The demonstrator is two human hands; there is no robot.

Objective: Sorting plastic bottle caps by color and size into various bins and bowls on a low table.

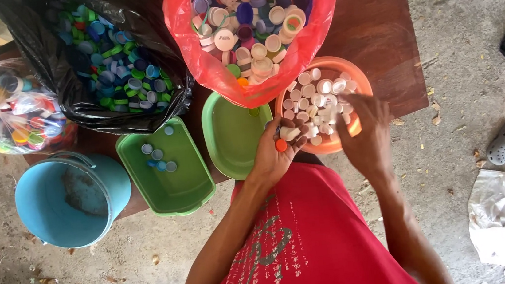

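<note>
Bottle caps (289, 133), a few white and one orange, sit gripped in the left hand (275, 152) at the orange bowl's (344, 64) seven o'clock edge. Right hand (364, 131) hovers, fingers spread, blurred, over the white caps at four o'clock. At the bowl's twelve o'clock hangs a red bag (205, 66) of mixed caps; at nine o'clock, an oval green basin (227, 132).

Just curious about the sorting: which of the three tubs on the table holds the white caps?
The round orange plastic tub at the right; the rectangular green tub holds a few blue caps, and the oval green tub looks empty.
</note>
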